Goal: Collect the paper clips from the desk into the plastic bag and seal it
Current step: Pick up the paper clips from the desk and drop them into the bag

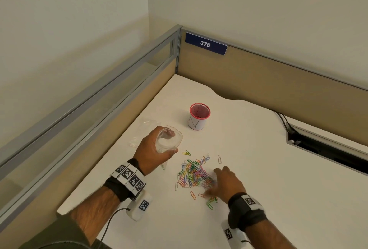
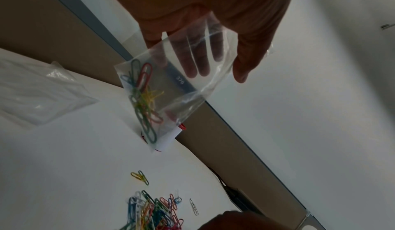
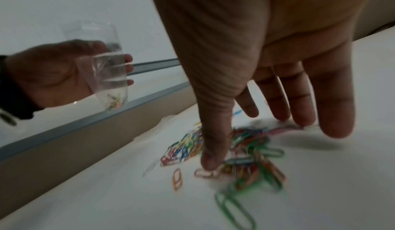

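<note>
My left hand [image 1: 151,149] grips a small clear plastic bag [image 1: 169,141] above the desk, left of the pile, and holds its mouth open. In the left wrist view several coloured clips [image 2: 143,98] lie in the bottom of the bag [image 2: 181,74], which hangs from my fingers [image 2: 198,59]. A heap of coloured paper clips [image 1: 196,176] lies on the white desk [image 1: 278,189]. My right hand [image 1: 223,183] is spread over the heap's right side. Its thumb [image 3: 213,149] and straight fingers touch the clips [image 3: 250,151]. The clips under it are blurred.
A red-rimmed cup [image 1: 199,117] stands beyond the pile. More clear plastic [image 1: 143,127] lies flat on the desk behind my left hand. Partition walls [image 1: 258,77] close the desk at the back and left. A cable slot [image 1: 322,149] opens at the right.
</note>
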{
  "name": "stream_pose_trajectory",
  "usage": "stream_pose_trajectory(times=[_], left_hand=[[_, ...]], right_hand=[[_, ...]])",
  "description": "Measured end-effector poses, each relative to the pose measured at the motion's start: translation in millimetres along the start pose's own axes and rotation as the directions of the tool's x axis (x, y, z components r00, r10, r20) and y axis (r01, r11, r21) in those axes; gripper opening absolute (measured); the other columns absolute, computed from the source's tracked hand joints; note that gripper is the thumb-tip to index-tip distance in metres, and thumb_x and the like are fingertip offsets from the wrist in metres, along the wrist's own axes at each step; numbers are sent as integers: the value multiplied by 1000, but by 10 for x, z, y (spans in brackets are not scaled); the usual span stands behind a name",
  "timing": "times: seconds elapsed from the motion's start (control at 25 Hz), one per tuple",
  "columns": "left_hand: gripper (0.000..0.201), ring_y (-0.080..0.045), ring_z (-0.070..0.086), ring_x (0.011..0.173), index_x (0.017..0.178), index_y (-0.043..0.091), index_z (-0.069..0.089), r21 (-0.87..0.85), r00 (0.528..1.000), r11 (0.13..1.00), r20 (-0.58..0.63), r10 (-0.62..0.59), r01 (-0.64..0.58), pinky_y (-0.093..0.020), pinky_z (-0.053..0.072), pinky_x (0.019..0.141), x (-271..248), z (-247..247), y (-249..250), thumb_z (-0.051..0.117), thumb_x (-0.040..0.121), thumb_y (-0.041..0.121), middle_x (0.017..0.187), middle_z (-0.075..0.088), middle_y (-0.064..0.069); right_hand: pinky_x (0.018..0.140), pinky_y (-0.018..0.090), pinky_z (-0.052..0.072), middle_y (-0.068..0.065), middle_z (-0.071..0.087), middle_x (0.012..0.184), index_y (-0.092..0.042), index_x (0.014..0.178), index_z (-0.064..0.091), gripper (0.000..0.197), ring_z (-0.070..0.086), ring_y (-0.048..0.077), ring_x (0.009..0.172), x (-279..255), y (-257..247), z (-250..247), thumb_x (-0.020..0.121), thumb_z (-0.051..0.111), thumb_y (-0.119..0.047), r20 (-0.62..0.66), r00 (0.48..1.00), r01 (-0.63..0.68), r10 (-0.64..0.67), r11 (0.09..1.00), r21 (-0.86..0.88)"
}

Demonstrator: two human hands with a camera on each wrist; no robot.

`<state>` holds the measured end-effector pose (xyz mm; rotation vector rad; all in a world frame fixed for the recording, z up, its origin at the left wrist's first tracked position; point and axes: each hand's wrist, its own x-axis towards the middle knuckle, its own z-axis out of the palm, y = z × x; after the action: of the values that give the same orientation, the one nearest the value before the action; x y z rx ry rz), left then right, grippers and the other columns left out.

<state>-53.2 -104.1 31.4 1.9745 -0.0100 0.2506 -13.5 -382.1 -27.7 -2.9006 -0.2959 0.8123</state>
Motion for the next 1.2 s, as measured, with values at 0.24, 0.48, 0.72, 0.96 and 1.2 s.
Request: stream_pose_trajectory(times=[0.24,0.48,0.72,0.96,1.2], left_hand=[[45,-4,60,111,114,25,58,10,1000,1000,20,-7,7,-15,44,94,-13,53,-14,83,76,26,113,65,12],[46,-4,60,112,115,26,57,22,1000,1000,19,-17,16,-14,43,95,-18,36,-38,83,77,25,114,65,13],[46,-4,60,112,115,25,58,10,1000,1000,15,-4,3,-17,44,97,0,34,-35,84,76,24,113,65,13],[46,-8,61,112,114,26,58,-4,1000,1000,24,12,-11,-30,48,101,49,67,-33,81,74,31,113,65,12],[45,-8,61,111,112,25,58,-24,999,1000,29,14,-13,-31,48,101,93,103,-50,82,74,26,112,66,11]], right_hand=[[86,35,51,9,54,115,-12,109,57,22,58,27,101,118,-300,107,94,50,-26,-135,988,76,-72,997,24],[82,31,48,10,59,113,-9,106,60,18,60,26,100,327,-460,-108,93,51,-19,-175,979,108,-105,994,11],[90,43,50,8,49,123,-16,124,53,40,46,29,117,309,-610,4,87,63,-28,-60,972,222,-228,970,-100],[88,36,52,12,57,111,-10,111,61,20,59,30,105,348,-561,27,94,52,-14,-141,960,226,-241,968,-112],[81,34,54,10,72,96,-7,86,70,12,65,26,91,345,-369,-250,85,58,-7,-231,969,139,-86,964,226]])
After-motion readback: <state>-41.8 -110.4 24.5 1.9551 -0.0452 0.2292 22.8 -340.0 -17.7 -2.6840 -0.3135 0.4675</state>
